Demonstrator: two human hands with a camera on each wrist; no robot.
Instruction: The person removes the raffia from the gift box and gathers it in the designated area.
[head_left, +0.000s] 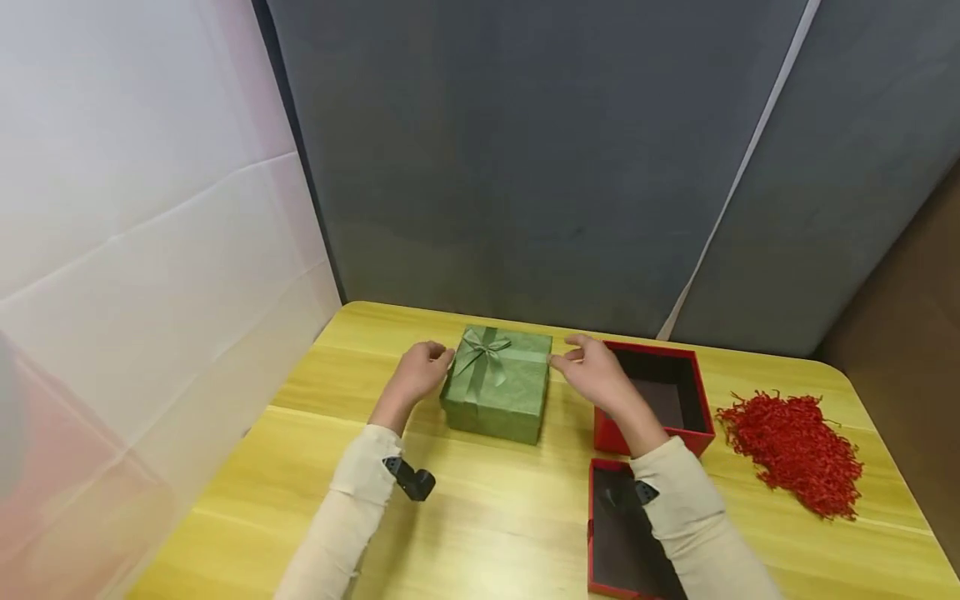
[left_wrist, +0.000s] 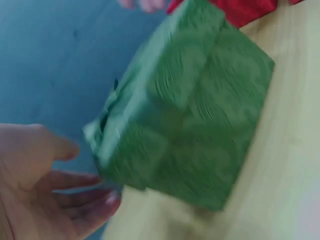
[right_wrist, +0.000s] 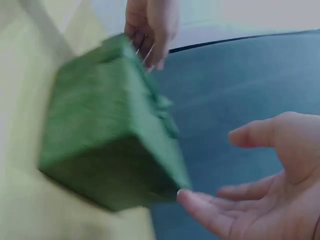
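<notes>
A green gift box (head_left: 495,425) stands on the table with its lid on, and a ribbon bow (head_left: 483,354) lies across the lid's left part. My left hand (head_left: 422,368) is at the box's left side, its fingertips right by the lid edge and its fingers loosely bent. At the opposite side is my right hand (head_left: 592,371), thumb and fingers spread apart, with a fingertip right at the lid's edge in the right wrist view. Neither hand grips the box (left_wrist: 200,120). Both wrist views are blurred.
Right of the green box stands an uncovered red box (head_left: 701,400) with a dark inside, partly behind my right forearm. Nearer lies a red lid (head_left: 591,533), inside up. A heap of red shredded paper (head_left: 798,454) lies at the table's right. A grey partition (head_left: 510,167) rises behind the table.
</notes>
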